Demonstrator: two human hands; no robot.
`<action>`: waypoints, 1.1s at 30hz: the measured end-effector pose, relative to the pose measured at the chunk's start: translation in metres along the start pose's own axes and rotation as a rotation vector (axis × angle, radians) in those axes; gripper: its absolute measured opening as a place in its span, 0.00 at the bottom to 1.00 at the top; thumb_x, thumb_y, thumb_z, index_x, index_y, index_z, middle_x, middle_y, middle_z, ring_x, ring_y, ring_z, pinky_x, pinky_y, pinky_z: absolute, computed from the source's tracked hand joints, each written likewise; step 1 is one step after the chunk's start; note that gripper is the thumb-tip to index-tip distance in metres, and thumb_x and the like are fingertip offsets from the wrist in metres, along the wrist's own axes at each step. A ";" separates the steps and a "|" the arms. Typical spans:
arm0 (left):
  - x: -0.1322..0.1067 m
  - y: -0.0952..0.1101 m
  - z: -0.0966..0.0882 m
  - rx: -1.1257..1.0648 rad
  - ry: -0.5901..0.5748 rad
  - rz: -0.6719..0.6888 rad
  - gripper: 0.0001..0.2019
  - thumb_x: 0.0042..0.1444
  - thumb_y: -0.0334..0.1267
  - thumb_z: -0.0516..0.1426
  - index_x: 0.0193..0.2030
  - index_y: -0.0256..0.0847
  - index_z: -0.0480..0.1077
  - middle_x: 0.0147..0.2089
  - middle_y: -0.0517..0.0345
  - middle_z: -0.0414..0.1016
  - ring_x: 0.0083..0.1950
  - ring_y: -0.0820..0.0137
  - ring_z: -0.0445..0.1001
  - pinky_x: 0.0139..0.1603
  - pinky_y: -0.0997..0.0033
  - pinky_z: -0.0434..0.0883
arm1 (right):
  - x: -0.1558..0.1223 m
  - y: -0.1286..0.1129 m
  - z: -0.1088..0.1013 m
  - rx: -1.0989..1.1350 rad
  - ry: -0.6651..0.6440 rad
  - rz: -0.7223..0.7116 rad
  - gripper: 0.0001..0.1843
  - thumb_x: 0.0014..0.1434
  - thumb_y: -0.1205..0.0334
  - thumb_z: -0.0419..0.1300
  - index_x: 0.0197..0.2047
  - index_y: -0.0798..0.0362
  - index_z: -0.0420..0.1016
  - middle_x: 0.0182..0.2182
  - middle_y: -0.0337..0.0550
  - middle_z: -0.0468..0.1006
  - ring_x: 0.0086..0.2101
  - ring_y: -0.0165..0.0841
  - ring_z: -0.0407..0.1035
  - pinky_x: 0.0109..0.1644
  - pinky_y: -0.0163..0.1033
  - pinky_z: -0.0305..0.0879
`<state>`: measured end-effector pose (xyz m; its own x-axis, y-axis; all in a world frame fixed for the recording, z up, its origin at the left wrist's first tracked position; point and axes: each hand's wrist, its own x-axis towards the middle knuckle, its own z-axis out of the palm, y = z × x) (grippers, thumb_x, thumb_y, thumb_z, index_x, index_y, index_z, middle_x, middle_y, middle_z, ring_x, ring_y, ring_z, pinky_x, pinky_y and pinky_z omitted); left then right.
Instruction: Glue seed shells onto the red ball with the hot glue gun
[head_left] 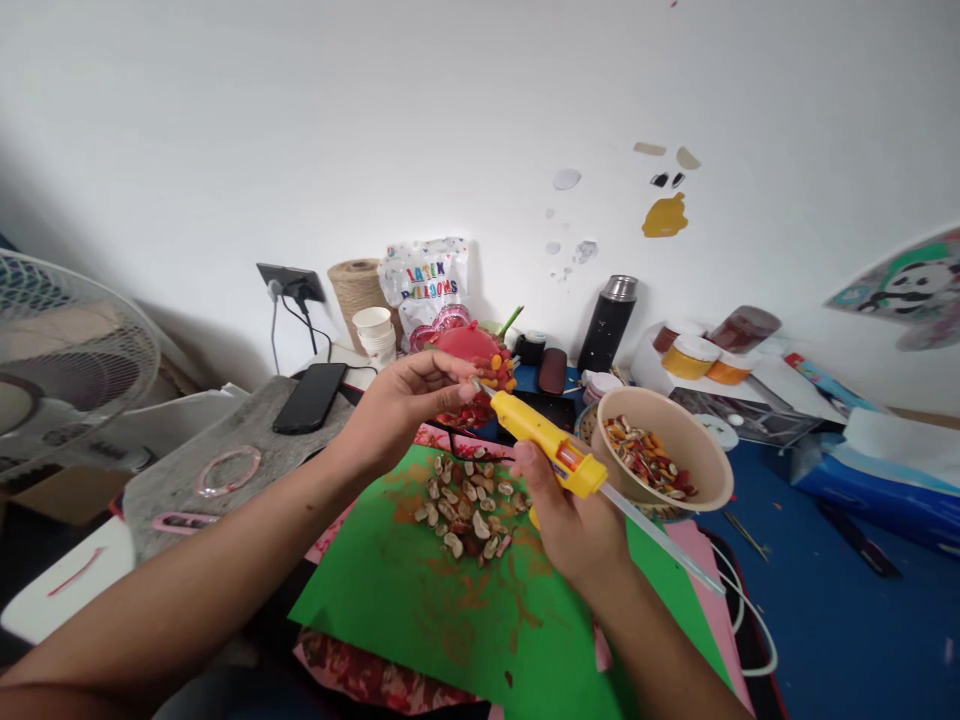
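Note:
In my right hand is a yellow hot glue gun, its nozzle pointing up and to the left. A clear glue stick sticks out of its back end. The fingers of my left hand are pinched together right at the nozzle tip; what they hold is too small and too covered to name. Behind my hands is a red balloon with orange and red pieces on its side. Below them, loose peanut shells lie piled on a green sheet with brownish smears.
To the right stands a beige bowl of coloured shells. A black thermos, paint jars and a twine spool line the wall. A phone lies left, near a fan. The white cord loops at right.

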<state>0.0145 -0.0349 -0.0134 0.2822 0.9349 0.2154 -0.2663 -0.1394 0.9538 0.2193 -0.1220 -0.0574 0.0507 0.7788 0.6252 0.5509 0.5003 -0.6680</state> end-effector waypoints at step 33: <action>0.000 0.000 -0.001 0.009 -0.008 0.005 0.15 0.49 0.39 0.80 0.39 0.40 0.83 0.39 0.56 0.87 0.37 0.71 0.82 0.42 0.73 0.79 | 0.005 -0.007 -0.002 -0.040 0.016 -0.007 0.26 0.79 0.45 0.56 0.30 0.49 0.75 0.24 0.41 0.78 0.25 0.35 0.73 0.32 0.39 0.70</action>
<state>0.0136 -0.0348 -0.0135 0.2880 0.9317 0.2214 -0.2590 -0.1467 0.9547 0.2175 -0.1230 -0.0486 0.0600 0.7692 0.6361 0.5841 0.4898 -0.6473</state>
